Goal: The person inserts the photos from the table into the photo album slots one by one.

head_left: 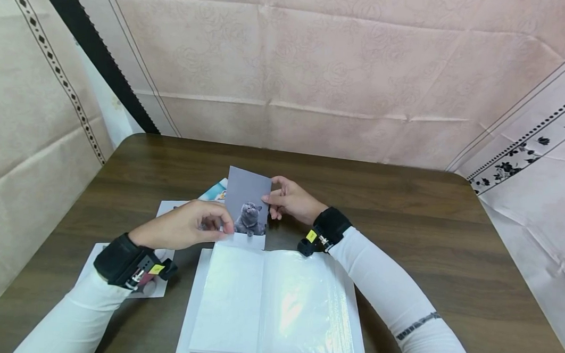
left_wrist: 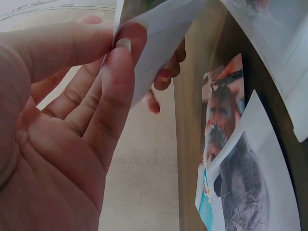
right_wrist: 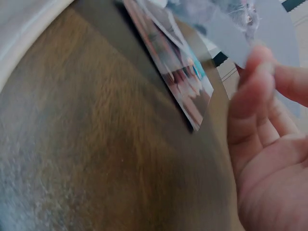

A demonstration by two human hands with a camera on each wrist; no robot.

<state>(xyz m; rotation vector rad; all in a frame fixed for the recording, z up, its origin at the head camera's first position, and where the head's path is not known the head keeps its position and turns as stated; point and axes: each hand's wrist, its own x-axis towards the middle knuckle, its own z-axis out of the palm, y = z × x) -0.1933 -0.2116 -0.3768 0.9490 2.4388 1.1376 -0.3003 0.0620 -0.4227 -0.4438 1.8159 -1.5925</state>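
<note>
A grey photo card of a cat (head_left: 249,196) stands upright at the top edge of the open photo album (head_left: 228,301). Its lower end overlaps the left clear-sleeved page. My left hand (head_left: 196,225) pinches the card's lower left edge between thumb and fingertips, close to the sleeve's top. In the left wrist view, the card's pale back (left_wrist: 163,43) runs from those fingertips toward the other hand. My right hand (head_left: 293,199) holds the card's right edge between thumb and index finger, the other fingers loosely bent.
Behind the left hand lie more photos, including a teal-edged print (head_left: 216,190) and a white-bordered animal picture (left_wrist: 245,187). Another photo (head_left: 157,289) lies left of the album, partly under the left wrist. The brown wooden table (head_left: 427,258) ends at hanging cloth (head_left: 341,67).
</note>
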